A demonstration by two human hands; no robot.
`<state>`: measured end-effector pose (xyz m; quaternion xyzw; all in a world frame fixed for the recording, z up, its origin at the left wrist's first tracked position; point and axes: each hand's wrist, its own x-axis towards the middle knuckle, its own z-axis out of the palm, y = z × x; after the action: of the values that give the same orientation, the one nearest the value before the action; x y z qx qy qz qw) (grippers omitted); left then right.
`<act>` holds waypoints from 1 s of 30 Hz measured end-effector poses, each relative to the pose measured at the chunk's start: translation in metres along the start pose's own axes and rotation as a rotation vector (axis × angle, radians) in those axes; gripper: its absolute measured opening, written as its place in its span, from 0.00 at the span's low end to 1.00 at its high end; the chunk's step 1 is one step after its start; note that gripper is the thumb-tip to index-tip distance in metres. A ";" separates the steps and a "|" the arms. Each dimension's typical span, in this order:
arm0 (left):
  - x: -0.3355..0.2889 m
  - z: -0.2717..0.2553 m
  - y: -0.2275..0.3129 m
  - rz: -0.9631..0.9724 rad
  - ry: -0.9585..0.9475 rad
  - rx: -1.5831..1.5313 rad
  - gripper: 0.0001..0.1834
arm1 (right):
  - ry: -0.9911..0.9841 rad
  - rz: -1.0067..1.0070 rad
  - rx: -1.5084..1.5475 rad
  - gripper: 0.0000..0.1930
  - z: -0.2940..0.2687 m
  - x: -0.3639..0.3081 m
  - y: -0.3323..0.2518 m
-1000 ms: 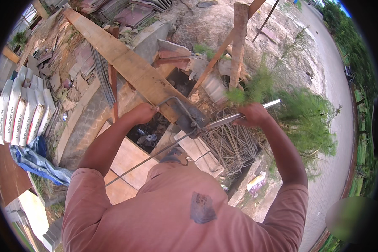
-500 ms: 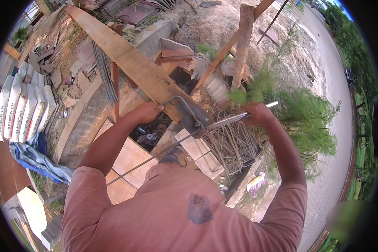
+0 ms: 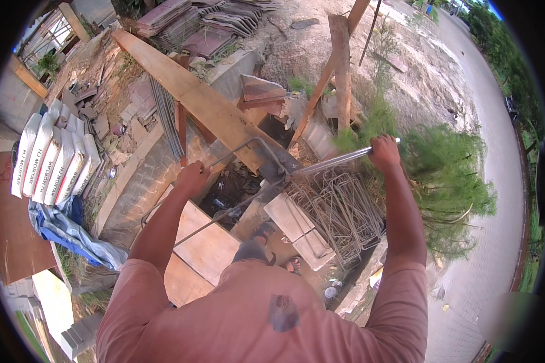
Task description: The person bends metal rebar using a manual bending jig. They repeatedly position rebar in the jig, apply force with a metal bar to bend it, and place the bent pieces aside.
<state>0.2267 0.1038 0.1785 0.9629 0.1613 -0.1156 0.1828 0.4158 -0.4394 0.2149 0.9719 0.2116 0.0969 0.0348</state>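
Note:
My left hand is closed around one end of a bent steel rod. From there the rod runs up to a corner, turns down to the end of a long wooden plank, then stretches away toward the lower left. My right hand grips the outer end of a silver metal bar. The bar's inner end meets the rod at the plank's tip, where a dark metal fitting sits; its details are too small to tell. Below the bar lies a pile of bent steel stirrups.
White sacks are stacked at the left above a blue-grey tarpaulin. Large tiles lie near my body, beside a dark pit with litter. Wooden props rise beyond the plank. A feathery green bush stands right, beside a paved road.
My left hand has moved left and nearer, with more of the rod showing between it and the bend. My right hand has moved slightly outward and up with the bar. The view has shifted.

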 end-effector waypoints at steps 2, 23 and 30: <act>-0.037 -0.001 -0.042 -0.061 0.142 0.141 0.26 | -0.004 0.011 -0.013 0.07 0.001 0.002 0.001; -0.119 0.016 -0.194 0.001 0.455 -0.114 0.21 | 0.119 0.239 0.004 0.06 -0.008 -0.069 -0.025; -0.111 0.013 -0.177 -0.028 0.449 -0.159 0.17 | -0.068 0.527 -0.023 0.07 -0.037 -0.153 -0.070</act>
<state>0.0598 0.2245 0.1419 0.9447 0.2198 0.1121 0.2161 0.2441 -0.4390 0.2174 0.9957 -0.0510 0.0724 0.0265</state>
